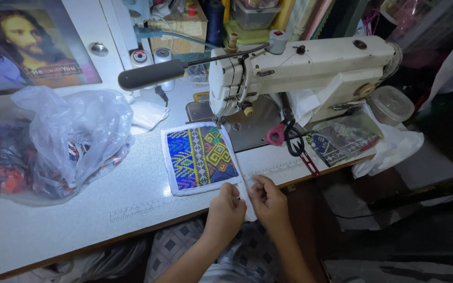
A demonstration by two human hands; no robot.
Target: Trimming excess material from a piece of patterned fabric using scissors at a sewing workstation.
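A pale speckled worktable [132, 194] carries a white sewing machine [300, 73] at the far side, scissors [289, 137] on its bed, and a stuffed plastic bag [53, 141] at the left. The patterned cloth square [201, 157], blue, yellow and green with a white border, lies flat under the needle. Its white edge strip [241, 181] runs from the needle toward the near edge, pinched by both the left hand [226, 212] and the right hand [268, 202].

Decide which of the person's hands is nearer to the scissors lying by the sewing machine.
The right hand is nearer. It lies below and slightly left of the scissors. The left hand is farther left, beside the right, both pinching the white strip.
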